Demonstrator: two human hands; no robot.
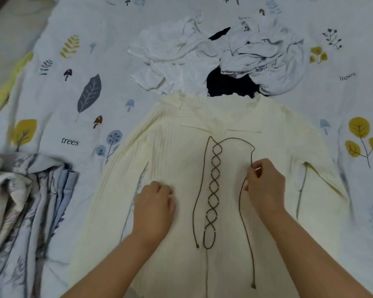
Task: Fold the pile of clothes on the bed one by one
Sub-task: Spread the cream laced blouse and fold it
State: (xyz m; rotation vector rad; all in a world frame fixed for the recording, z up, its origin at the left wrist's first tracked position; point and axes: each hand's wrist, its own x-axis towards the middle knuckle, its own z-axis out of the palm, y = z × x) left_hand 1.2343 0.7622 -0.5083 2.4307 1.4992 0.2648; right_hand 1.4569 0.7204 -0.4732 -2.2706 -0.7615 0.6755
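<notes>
Cream ribbed top (pixel 177 160), laid flat, centre to lower centre of the frame, neckline toward the top. My right hand (pixel 265 186) pinches the brown lace cord (pixel 251 157) between thumb and fingertips, at the right of the crisscross lacing; I judge I am lifting the loose end out of the way so it lies straight before folding. My left hand (pixel 154 208) rests on the fabric left of the lacing, fingers curled under; I cannot tell whether it grips a tuck of cloth or merely presses. It likely pins the top so the cord pull does not drag it.

Sleeves spread out to lower left and lower right, not yet folded in.

Beyond the neckline, upper centre: the pile of clothes (pixel 202 57), white pieces with something dark among them, touching the top's collar edge.

Lower left: a bunched patterned quilt (pixel 26 201).

The bedsheet (pixel 52 93) carries leaf and mushroom prints; the word "trees" reads at left and at upper right.
</notes>
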